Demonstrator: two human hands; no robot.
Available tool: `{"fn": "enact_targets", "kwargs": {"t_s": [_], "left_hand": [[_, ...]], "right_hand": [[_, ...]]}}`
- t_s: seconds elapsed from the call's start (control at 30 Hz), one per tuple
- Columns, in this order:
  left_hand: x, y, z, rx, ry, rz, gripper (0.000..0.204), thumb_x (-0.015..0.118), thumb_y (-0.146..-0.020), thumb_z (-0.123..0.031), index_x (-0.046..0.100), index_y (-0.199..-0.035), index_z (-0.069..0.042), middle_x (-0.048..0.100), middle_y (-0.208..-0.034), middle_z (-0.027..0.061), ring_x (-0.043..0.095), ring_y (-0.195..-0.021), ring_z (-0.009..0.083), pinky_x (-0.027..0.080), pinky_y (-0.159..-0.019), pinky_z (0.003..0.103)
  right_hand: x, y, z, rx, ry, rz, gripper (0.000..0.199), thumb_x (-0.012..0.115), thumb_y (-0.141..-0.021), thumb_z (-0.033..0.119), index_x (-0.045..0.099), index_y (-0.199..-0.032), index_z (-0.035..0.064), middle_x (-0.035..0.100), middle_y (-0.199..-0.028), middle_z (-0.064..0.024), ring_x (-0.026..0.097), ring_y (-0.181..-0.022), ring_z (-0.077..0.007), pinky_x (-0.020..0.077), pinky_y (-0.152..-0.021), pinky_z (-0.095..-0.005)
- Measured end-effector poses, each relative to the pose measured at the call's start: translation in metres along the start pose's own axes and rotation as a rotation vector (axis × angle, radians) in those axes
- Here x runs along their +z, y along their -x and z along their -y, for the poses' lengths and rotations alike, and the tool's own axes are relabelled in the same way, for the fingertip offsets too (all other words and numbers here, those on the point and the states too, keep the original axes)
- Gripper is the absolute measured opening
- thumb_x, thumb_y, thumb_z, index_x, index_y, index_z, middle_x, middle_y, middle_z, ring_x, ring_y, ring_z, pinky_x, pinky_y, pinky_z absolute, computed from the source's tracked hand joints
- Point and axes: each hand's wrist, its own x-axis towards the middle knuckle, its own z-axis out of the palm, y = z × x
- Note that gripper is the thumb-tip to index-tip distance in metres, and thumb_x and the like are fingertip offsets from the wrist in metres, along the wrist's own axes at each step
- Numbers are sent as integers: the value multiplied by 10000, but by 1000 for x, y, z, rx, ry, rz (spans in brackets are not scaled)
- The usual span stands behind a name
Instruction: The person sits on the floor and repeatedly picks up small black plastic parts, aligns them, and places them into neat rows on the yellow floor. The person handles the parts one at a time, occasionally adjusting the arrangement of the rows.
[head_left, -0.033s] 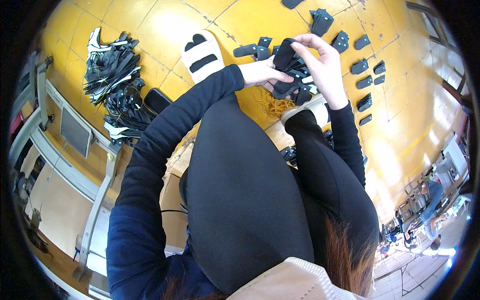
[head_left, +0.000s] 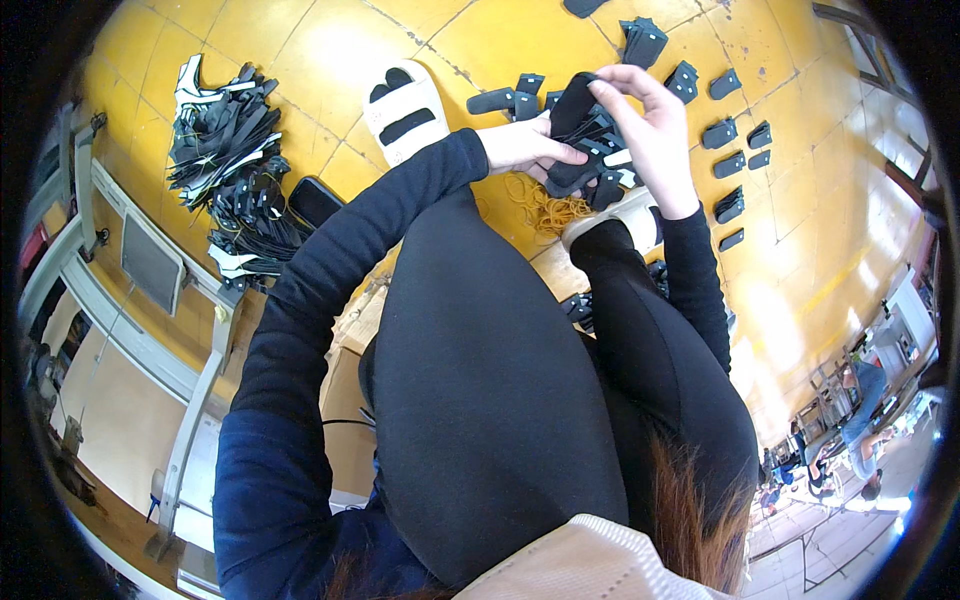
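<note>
1. presently, the left hand [head_left: 530, 148] grips a bundle of flat black pieces [head_left: 600, 135]; its thumb presses down on the near side and its other fingers are mostly hidden beneath.
2. the right hand [head_left: 655, 110] is arched over the bundle, with thumb and forefinger brought narrowly together at the upper edge of one round-ended black piece [head_left: 572, 102]. this piece stands up at the far-left side of the bundle, just beyond the left hand.
3. near edge: a tangle of yellow-orange bands [head_left: 548, 212] lies on the floor below the bundle. the knees and a white slide [head_left: 635, 222] bound the space on this side.
4. left edge: a second white slide [head_left: 405, 115] is near the left wrist. yellow floor [head_left: 310, 110] extends from it to a large heap of black and white strips [head_left: 225, 150], with a dark phone-like object [head_left: 315, 202] beside the heap.
5. far edge: small black stacks [head_left: 515, 98] sit just left of the raised piece; a fanned stack [head_left: 642, 45] lies beyond the right hand.
6. right edge: separate small stacks [head_left: 720, 135] stand in loose rows, with strips of yellow tile between them.
</note>
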Motion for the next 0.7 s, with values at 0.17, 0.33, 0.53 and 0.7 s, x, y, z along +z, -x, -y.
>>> {"fn": "enact_targets", "kwargs": {"t_s": [0.17, 0.33, 0.53, 0.7], "left_hand": [[-5, -1, -2, 47, 54, 13, 420, 562, -943, -216, 447, -1319, -71, 631, -1152, 128, 649, -993, 223, 533, -863, 351], [-16, -1, -7, 128, 226, -37, 442, 469, -983, -276, 403, -1354, -44, 602, -1198, 176, 643, -1014, 268, 523, -901, 388], [-26, -6, 0, 197, 279, -165, 396, 490, -968, -237, 444, -1298, -25, 608, -1173, 155, 647, -987, 242, 538, -856, 367], [-27, -14, 0, 188, 225, -263, 325, 530, -957, -229, 517, -1230, -54, 632, -1112, 99, 653, -958, 165, 559, -815, 324]], "right_hand": [[-32, -2, -19, -33, -357, -207, 220, 583, -919, 74, 620, -1116, -18, 671, -998, -54, 606, -889, -87, 459, -806, -201], [-37, 2, -79, 287, -192, -279, 224, 618, -892, 114, 635, -1066, -26, 677, -960, -50, 615, -866, -114, 480, -805, -252], [-2, 26, -85, 175, 11, -76, 233, 648, -842, 118, 658, -1051, 16, 685, -927, -74, 635, -861, -131, 489, -788, -260], [-10, 9, -45, -175, 151, -5, 231, 680, -798, 103, 655, -1015, 30, 625, -848, -65, 601, -787, -163, 481, -744, -273]]}}
